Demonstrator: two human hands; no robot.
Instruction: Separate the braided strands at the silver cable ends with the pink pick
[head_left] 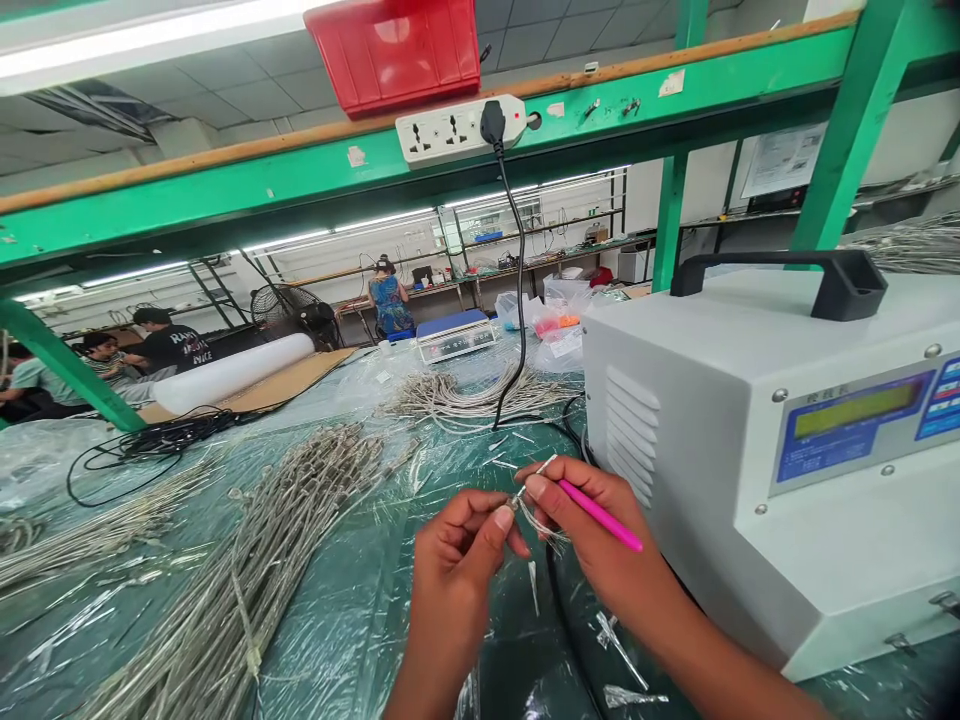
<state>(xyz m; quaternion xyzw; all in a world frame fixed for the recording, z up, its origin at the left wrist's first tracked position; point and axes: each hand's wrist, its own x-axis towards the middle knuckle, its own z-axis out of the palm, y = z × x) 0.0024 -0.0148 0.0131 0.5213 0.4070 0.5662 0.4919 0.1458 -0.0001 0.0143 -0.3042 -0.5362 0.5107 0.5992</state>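
Observation:
My left hand (459, 555) is closed in a pinch on the end of a thin silver-grey wire (541, 522) held over the green, plastic-covered table (352, 620). My right hand (592, 530) is closed too, gripping a pink pen-like tool (600, 515) whose tip meets the wire end between my fingertips. Both hands touch at the fingertips, just left of a white machine (750, 440). Loose wire strands hang below my right hand.
Long bundles of grey cables (247, 580) lie to the left, more (465, 395) further back. The white machine has a black handle (780, 275) and a display (855, 410). A black cord (517, 250) hangs from a power strip (457, 128). Other people sit at far benches.

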